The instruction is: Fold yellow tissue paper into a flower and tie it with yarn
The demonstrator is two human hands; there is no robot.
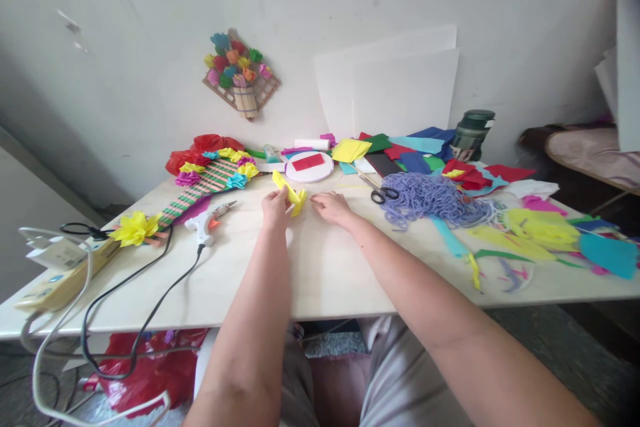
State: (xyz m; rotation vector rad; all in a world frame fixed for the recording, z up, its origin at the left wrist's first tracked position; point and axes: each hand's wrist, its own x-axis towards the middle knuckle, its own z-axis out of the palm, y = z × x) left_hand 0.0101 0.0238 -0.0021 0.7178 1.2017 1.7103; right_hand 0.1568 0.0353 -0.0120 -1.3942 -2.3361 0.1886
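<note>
My left hand (275,208) pinches a folded piece of yellow crepe paper (299,201) above the middle of the table. The paper stands up from the fingers, with one end reaching back and the other bending right. Just right of it, my right hand (330,207) rests low at the tabletop, its fingers pointing left and seemingly holding nothing. Behind both hands lies a white oval disc (287,173) with a red paper rectangle (308,162) on it. A white hot glue gun (203,225) lies left of my left hand.
A fan-shaped craft with paper flowers (200,188) lies at left, near a power strip (65,280) and cords. Black-handled scissors (385,195), purple yarn (433,197), coloured paper sheets (353,149) and scraps spread to the right. A dark bottle (473,135) stands behind them.
</note>
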